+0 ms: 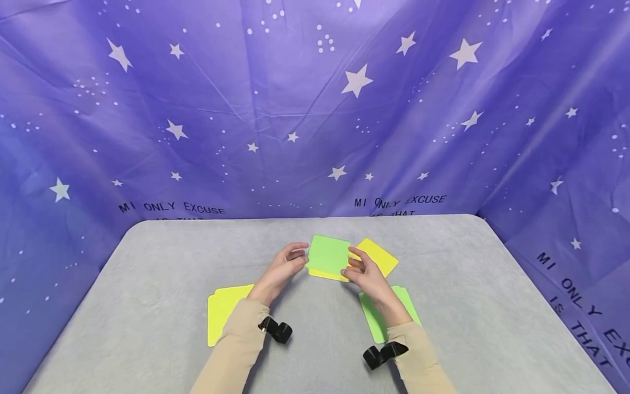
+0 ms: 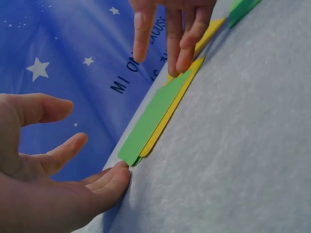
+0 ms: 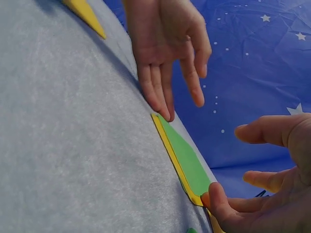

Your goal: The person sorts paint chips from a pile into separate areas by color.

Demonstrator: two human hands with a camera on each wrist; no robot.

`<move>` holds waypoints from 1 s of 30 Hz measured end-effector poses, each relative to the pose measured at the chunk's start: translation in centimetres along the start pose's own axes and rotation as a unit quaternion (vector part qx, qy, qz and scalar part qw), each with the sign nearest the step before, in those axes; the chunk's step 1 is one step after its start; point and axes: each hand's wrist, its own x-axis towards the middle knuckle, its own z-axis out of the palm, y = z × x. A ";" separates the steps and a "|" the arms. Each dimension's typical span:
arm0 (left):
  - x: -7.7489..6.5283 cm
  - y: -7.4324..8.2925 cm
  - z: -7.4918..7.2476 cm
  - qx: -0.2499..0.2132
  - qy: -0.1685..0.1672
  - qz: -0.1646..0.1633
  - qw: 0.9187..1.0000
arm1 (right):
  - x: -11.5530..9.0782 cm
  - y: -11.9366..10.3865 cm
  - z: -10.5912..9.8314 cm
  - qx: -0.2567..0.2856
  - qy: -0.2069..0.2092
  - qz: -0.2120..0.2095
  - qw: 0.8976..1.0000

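Near the table's far side lies a small stack with a green card (image 1: 328, 254) on top and a yellow card (image 1: 325, 274) showing under its near edge. My left hand (image 1: 280, 272) is at the stack's left side; its lower fingertips touch the edge in the left wrist view, the other fingers spread apart. At the opposite side, my right hand (image 1: 368, 276) touches the stack's edge near a corner with extended fingers, as the right wrist view shows. Another yellow card (image 1: 379, 257) lies tilted just beyond the right hand.
Overlapping yellow cards (image 1: 223, 312) lie left, partly hidden by the left forearm. Green cards (image 1: 374, 322) lie under the right forearm. The grey table (image 1: 147, 262) meets a purple star-printed cloth (image 1: 295, 82) at its back and sides. Black wrist cameras (image 1: 281, 331) are strapped to both sleeves.
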 end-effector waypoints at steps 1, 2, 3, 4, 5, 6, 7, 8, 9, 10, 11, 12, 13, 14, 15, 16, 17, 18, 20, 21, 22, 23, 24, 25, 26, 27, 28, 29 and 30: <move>0.0 -0.1 0.0 -0.011 0.001 -0.004 1.000 | 0.0 0.0 0.0 0.006 -0.001 0.001 1.000; -0.1 -0.1 0.0 -0.023 0.002 -0.008 1.000 | 0.0 0.0 0.0 0.012 -0.002 0.002 1.000; -0.1 -0.2 0.1 -0.033 0.002 -0.010 0.999 | 0.1 0.0 -0.1 0.018 -0.003 0.004 1.000; -0.2 -0.3 0.1 -0.040 0.001 -0.010 0.999 | 0.1 0.0 -0.1 0.024 -0.003 0.005 1.000; -0.3 -0.3 0.1 -0.044 0.000 -0.009 0.999 | 0.1 0.0 -0.1 0.028 -0.002 0.006 1.000; -0.4 -0.4 0.1 -0.048 0.000 -0.009 0.999 | 0.1 0.1 -0.1 0.032 0.000 0.007 0.999; -0.5 -0.4 0.1 -0.051 -0.001 -0.008 0.999 | 0.1 0.1 -0.1 0.036 0.002 0.008 0.999; -0.6 -0.4 0.1 -0.053 -0.001 -0.008 0.999 | 0.2 0.2 -0.1 0.041 0.004 0.010 0.999; -0.7 -0.4 0.1 -0.054 -0.001 -0.008 0.999 | 0.2 0.2 -0.1 0.046 0.007 0.012 0.999; -0.8 -0.5 0.2 -0.054 -0.001 -0.008 0.999 | 0.2 0.3 -0.1 0.051 0.010 0.013 0.999; -0.9 -0.5 0.2 -0.054 -0.002 -0.008 0.999 | 0.2 0.3 -0.1 0.055 0.013 0.015 0.998; -1.1 -0.5 0.2 -0.056 -0.003 -0.009 0.998 | 0.2 0.4 -0.2 0.060 0.015 0.018 0.998; -1.2 -0.6 0.2 -0.057 -0.004 -0.010 0.998 | 0.2 0.4 -0.2 0.064 0.017 0.022 0.998; -1.3 -0.6 0.3 -0.058 -0.007 -0.011 0.998 | 0.2 0.4 -0.2 0.070 0.018 0.025 0.997; -1.4 -0.6 0.3 -0.060 -0.009 -0.012 0.998 | 0.2 0.4 -0.2 0.074 0.020 0.028 0.997; -1.5 -0.6 0.3 -0.061 -0.012 -0.013 0.998 | 0.2 0.4 -0.2 0.078 0.021 0.030 0.996; -1.6 -0.7 0.3 -0.063 -0.014 -0.013 0.998 | 0.2 0.4 -0.2 0.081 0.023 0.033 0.996; -1.7 -0.7 0.4 -0.064 -0.015 -0.016 0.998 | 0.2 0.4 -0.2 0.085 0.024 0.035 0.995; -1.9 -0.7 0.5 -0.064 -0.016 -0.016 0.998 | 0.1 0.4 -0.2 0.091 0.028 0.040 0.995; -1.9 -0.8 0.5 -0.065 -0.015 -0.017 0.998 | 0.1 0.4 -0.2 0.094 0.031 0.042 0.994; -2.0 -0.8 0.6 -0.066 -0.013 -0.017 0.998 | 0.1 0.4 -0.1 0.097 0.031 0.044 0.994; -2.1 -0.8 0.6 -0.067 -0.010 -0.018 0.998 | 0.1 0.5 -0.1 0.100 0.029 0.045 0.993; -2.2 -0.8 0.7 -0.068 -0.008 -0.018 0.998 | 0.1 0.5 -0.1 0.106 0.027 0.048 0.993; -2.3 -0.8 0.8 -0.069 -0.006 -0.018 0.997 | 0.0 0.5 0.0 0.112 0.025 0.050 0.992; -2.3 -0.9 0.8 -0.070 -0.004 -0.017 0.997 | 0.0 0.5 0.0 0.117 0.022 0.052 0.991; -2.3 -0.9 0.9 -0.073 -0.002 -0.019 0.997 | 0.0 0.6 0.1 0.123 0.019 0.052 0.991; -2.3 -0.9 1.0 -0.073 -0.001 -0.018 0.997 | -0.1 0.6 0.1 0.128 0.015 0.052 0.990; -2.3 -1.0 1.1 -0.073 -0.001 -0.017 0.997 | -0.1 0.6 0.2 0.131 0.011 0.051 0.990; -2.3 -1.0 1.2 -0.074 -0.002 -0.016 0.997 | -0.1 0.6 0.3 0.134 0.010 0.051 0.990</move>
